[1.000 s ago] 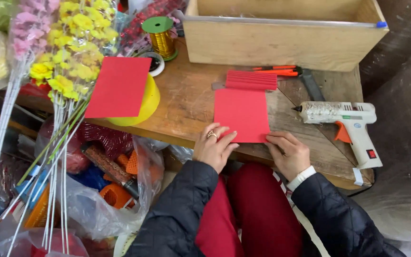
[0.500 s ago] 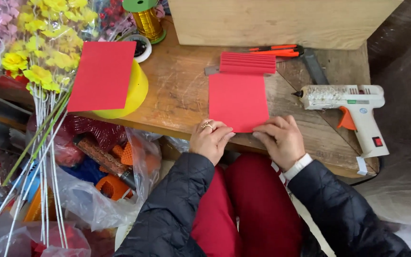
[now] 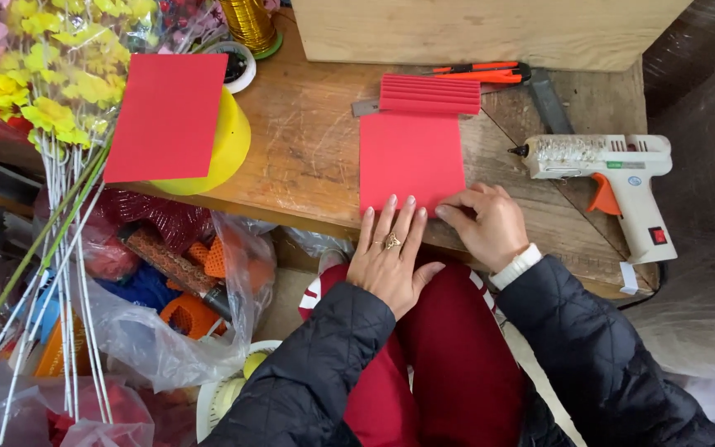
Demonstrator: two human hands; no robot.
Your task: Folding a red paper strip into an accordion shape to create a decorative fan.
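Hands (image 3: 440, 240) press red paper's (image 3: 411, 161) near edge.

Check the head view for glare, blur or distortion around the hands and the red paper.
Head view: soft, even light, no glare on the red paper; left hand and right hand sharp, with only faint shadows under them; the glue gun is crisp; slight wide-angle bending toward the frame edges, as at the yellow flowers.

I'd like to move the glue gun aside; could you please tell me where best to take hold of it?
Grip the glue gun by its white handle, coming from the right: the handle angles toward the table's near edge and lies free, while the nozzle points left toward the red paper.
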